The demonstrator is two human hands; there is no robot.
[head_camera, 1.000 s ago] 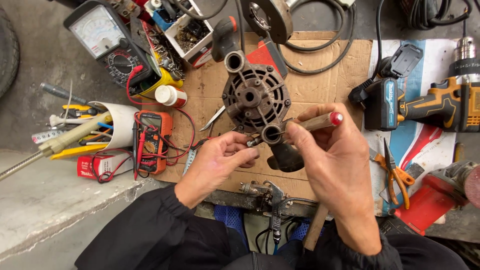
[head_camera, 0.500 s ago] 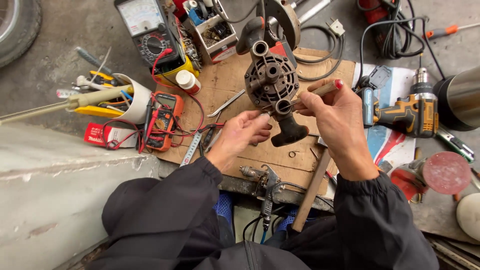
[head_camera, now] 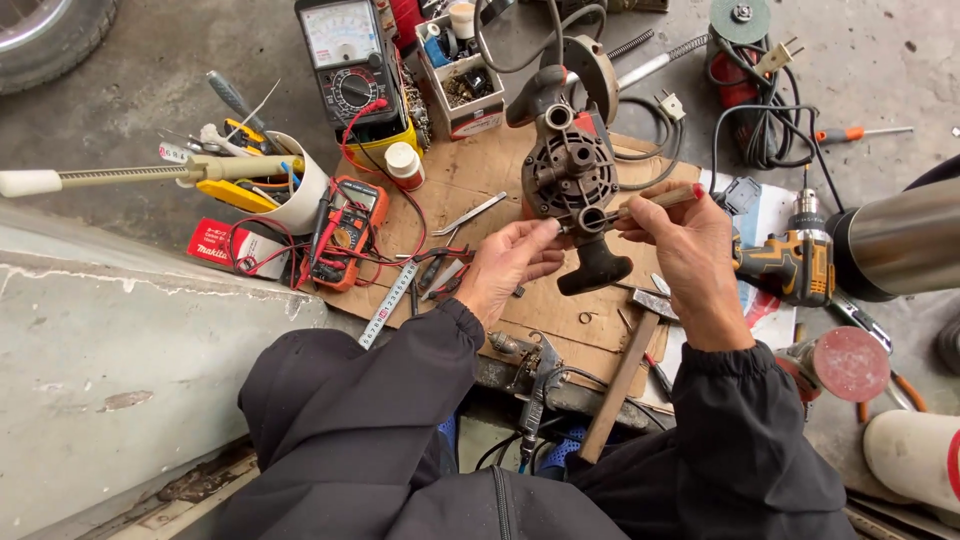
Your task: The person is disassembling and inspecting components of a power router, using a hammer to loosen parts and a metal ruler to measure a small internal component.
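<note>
Head view looks down on a sheet of cardboard (head_camera: pixel 470 185) spread on the ground, where a dark motor housing (head_camera: pixel 570 175) with a black handle (head_camera: pixel 596 268) stands near the middle. The left hand (head_camera: pixel 510 262) reaches in from below, its fingers curled and the fingertips (head_camera: pixel 548 232) pinched at a small part against the housing's lower edge. The right hand (head_camera: pixel 690 250) is closed around a wooden-handled tool (head_camera: pixel 655 200) whose tip meets the same spot on the housing. Near the cardboard's left edge lies an orange multimeter (head_camera: pixel 345 232), with a white cup of tools (head_camera: pixel 295 185) just beside it. An analog meter (head_camera: pixel 345 50) sits past the far left corner. Off the right edge rests a cordless drill (head_camera: pixel 790 262), and a hammer (head_camera: pixel 625 365) lies across the near edge.
</note>
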